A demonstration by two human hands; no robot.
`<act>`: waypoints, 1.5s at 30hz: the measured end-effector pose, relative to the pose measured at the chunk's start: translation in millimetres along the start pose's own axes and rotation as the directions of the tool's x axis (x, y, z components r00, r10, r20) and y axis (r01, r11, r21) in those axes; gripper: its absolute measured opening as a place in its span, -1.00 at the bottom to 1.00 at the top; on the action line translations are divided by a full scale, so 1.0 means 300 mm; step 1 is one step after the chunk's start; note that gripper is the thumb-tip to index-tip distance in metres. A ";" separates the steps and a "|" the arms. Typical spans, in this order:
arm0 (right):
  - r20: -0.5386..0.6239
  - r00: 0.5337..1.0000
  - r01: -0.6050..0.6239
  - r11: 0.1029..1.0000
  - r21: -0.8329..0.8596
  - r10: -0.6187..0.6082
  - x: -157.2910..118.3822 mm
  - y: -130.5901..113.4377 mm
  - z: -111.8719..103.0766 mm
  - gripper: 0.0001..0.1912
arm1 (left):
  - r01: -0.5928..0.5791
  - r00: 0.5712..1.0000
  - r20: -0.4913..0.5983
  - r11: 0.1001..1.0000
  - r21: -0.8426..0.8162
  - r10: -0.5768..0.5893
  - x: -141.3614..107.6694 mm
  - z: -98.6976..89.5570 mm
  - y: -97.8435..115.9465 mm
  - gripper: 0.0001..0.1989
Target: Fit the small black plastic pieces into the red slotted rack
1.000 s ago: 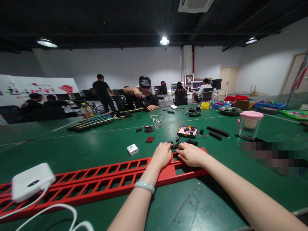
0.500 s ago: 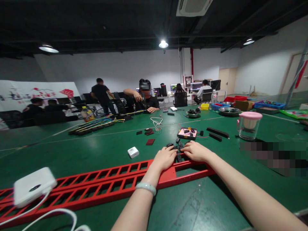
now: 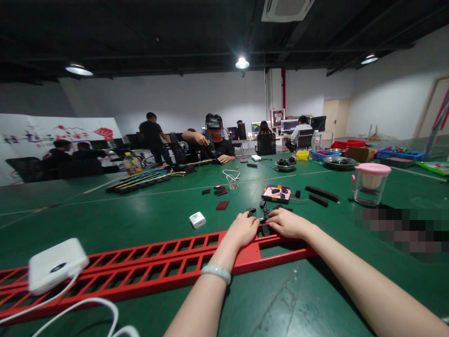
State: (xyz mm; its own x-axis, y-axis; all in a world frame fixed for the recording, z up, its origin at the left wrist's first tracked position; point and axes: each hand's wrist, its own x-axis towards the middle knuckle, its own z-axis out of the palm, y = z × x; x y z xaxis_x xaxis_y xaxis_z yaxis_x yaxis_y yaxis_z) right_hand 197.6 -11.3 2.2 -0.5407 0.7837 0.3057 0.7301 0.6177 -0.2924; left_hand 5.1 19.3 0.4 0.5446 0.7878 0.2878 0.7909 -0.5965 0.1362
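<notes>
My left hand (image 3: 243, 230) and my right hand (image 3: 288, 223) lie close together on the right end of a long red metal lattice rail (image 3: 150, 266) on the green table. Between their fingertips sit several small black plastic parts (image 3: 264, 226), and both hands touch this cluster. Whether either hand grips a part is hidden by the fingers. More small black parts (image 3: 261, 207) lie just beyond the hands. A pale bracelet (image 3: 216, 272) circles my left wrist.
A white box (image 3: 56, 265) with a white cable rests on the rail's left end. A small white adapter (image 3: 197, 219), a pink-edged tray of parts (image 3: 277, 193), black bars (image 3: 322, 194) and a pink-lidded jar (image 3: 370, 184) stand beyond. A person (image 3: 213, 142) works across the table.
Both hands have shifted slightly right along the rail's end and stay closed in on the black parts. The view has swung a little.
</notes>
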 end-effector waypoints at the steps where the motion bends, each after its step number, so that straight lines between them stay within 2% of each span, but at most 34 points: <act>1: 0.001 1.000 0.004 1.000 -0.004 -0.004 0.001 0.001 0.002 -0.68 | -0.005 1.000 0.010 1.000 0.009 0.005 0.002 0.000 -0.001 -0.66; 4: -0.007 1.000 0.000 1.000 -0.023 0.000 0.005 0.009 0.012 -0.69 | 0.000 1.000 0.006 1.000 0.024 0.000 0.007 0.004 -0.004 -0.67; 12: -0.111 0.992 -0.070 0.996 -0.050 0.065 0.010 0.039 0.025 -0.68 | 0.000 0.989 -0.145 1.000 0.021 0.003 0.010 0.004 -0.002 -0.76; 16: -0.106 0.992 -0.069 0.997 -0.042 0.064 0.011 0.043 0.020 -0.69 | -0.025 0.980 -0.198 1.000 0.013 0.027 0.009 -0.013 0.003 -0.84; 26: -0.152 0.988 -0.024 1.000 -0.015 0.022 0.011 0.055 0.024 -0.73 | 0.014 0.962 -0.273 0.999 -0.041 -0.024 0.003 -0.025 0.008 -0.90; 38: -0.224 0.975 0.018 0.997 0.072 -0.001 0.007 0.074 0.041 -0.81 | 0.064 0.972 -0.222 0.997 -0.051 -0.073 -0.008 -0.028 0.018 -0.92; 45: -0.236 0.971 0.064 0.988 0.139 -0.030 0.009 0.066 0.029 -0.82 | 0.009 0.986 -0.167 0.997 -0.073 -0.021 -0.015 -0.028 0.004 -0.92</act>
State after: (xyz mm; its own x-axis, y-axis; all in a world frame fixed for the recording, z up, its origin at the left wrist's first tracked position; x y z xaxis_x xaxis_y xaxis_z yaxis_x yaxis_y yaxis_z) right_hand 206.9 3.6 -10.6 -0.4483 0.7276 0.5193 0.6290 0.6696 -0.3951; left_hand 1.3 13.8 7.2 0.4735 0.7636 0.4390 0.7733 -0.5990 0.2077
